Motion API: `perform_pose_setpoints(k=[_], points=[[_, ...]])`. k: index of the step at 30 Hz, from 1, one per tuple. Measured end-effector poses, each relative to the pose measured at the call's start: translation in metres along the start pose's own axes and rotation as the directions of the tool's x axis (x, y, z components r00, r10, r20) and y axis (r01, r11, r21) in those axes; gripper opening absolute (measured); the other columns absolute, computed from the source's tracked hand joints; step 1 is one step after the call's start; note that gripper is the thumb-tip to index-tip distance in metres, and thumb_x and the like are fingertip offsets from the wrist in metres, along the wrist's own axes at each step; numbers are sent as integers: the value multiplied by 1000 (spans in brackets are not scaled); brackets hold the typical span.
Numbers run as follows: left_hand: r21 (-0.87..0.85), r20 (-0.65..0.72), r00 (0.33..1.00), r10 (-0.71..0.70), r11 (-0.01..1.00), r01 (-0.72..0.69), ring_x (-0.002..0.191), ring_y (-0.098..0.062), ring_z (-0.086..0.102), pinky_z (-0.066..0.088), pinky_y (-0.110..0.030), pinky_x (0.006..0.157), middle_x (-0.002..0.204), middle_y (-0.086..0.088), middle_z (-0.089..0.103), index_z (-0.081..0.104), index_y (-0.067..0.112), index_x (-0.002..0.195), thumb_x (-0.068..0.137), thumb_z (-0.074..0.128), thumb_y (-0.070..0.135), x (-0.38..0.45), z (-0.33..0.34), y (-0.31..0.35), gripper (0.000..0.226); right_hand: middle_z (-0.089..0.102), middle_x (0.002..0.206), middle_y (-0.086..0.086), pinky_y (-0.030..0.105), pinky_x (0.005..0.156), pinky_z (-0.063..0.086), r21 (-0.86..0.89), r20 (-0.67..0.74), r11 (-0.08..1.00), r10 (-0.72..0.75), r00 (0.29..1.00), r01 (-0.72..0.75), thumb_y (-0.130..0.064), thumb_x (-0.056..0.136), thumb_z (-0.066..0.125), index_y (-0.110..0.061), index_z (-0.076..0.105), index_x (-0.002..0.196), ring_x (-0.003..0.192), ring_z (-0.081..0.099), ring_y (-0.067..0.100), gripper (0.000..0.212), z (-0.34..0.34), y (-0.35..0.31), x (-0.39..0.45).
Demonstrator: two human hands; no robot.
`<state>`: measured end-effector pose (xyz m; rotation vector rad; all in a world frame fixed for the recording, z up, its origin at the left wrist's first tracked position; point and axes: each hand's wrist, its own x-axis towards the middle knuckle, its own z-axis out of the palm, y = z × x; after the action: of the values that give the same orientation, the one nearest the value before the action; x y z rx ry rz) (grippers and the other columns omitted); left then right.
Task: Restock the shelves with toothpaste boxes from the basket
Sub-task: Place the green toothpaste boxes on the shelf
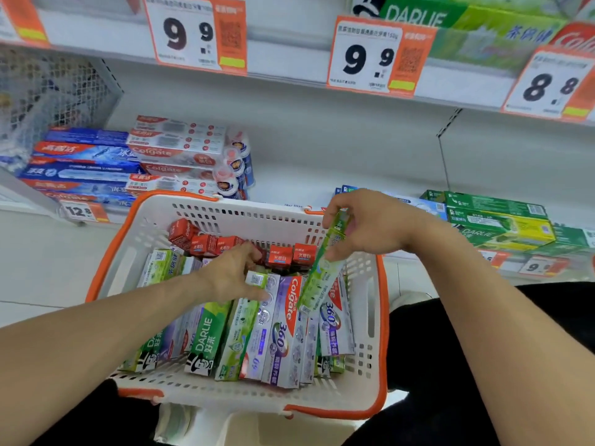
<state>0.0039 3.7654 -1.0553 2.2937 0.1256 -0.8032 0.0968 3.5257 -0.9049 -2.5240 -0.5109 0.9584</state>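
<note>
A white basket (370, 300) with an orange rim sits low in front of me, packed with toothpaste boxes: green Darlie (206, 339), purple-white Colgate 360 (283, 329) and small red boxes (280, 255) at the far end. My right hand (370, 223) is shut on a long light-green toothpaste box (322, 272), held tilted above the basket's far right part. My left hand (235, 272) reaches into the basket, its fingers closing on the end of a white-green box (256, 280) that still lies among the others.
The lower shelf (306, 175) holds stacked blue and white-red Colgate boxes (135, 159) on the left and green Darlie boxes (499, 220) on the right, with a bare gap between. Price tags (370, 56) hang from the upper shelf. My dark-clothed knees flank the basket.
</note>
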Motion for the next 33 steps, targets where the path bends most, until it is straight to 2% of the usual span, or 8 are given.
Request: perform_pose_setpoints(k=[6,9,11,13,16,21,28,33], points=[[-255,121,987,102,964,-69,126,-1,51,40,-25,108,133,16,60,67,35,122,68,91,36,-15,-66,39,59,75,76,9,35,61,60,373,-107,926,105,989,-58,-25,64,94,-12,66,94,61,69,19,43,-33,1,-21],[-419,13,981,196,891,-172,109,14,56,43,-4,86,135,7,60,70,27,121,86,75,13,-27,-94,75,38,71,81,15,34,59,62,501,-176,863,172,969,-62,-17,73,87,-7,67,92,64,73,20,29,-44,0,-32],[-482,-65,980,191,854,-198,97,1,60,46,-8,79,126,-9,64,73,26,114,79,70,18,-33,-97,98,36,71,87,20,43,63,63,554,-207,831,198,958,-53,-15,77,82,-10,71,91,70,75,27,18,-47,0,-36],[-426,-147,970,196,872,-241,101,-3,60,43,-18,84,125,-9,67,74,36,105,75,79,34,-38,-97,117,30,73,83,16,39,57,61,605,-197,795,217,956,-55,-16,80,77,-12,74,89,65,73,25,10,-49,-2,-39],[-163,-191,935,299,930,-330,106,17,55,40,-9,87,119,22,64,70,42,110,67,82,59,-43,-100,129,47,74,73,11,25,45,51,627,-197,777,233,952,-61,-22,84,72,-8,75,92,52,67,22,17,-51,-5,-44],[7,-175,897,406,911,-411,109,19,52,32,4,88,117,24,63,67,38,123,70,85,52,-44,-94,139,58,72,67,19,26,43,50,629,-223,776,241,945,-49,-28,88,64,4,69,93,52,67,29,32,-52,-11,-47],[-33,-225,938,264,960,-278,111,7,57,45,-21,99,120,20,63,63,34,125,67,72,73,-40,-97,133,70,74,73,11,25,52,54,584,-315,811,181,932,40,-14,79,72,-5,77,82,56,68,14,10,-48,-11,-45],[-399,-365,931,-35,909,-123,119,-8,46,38,-35,103,141,12,51,61,27,130,69,70,72,-43,-121,105,76,78,93,-10,21,64,53,590,-357,790,74,931,163,-6,72,83,-20,81,85,77,73,11,18,-56,1,-54]])
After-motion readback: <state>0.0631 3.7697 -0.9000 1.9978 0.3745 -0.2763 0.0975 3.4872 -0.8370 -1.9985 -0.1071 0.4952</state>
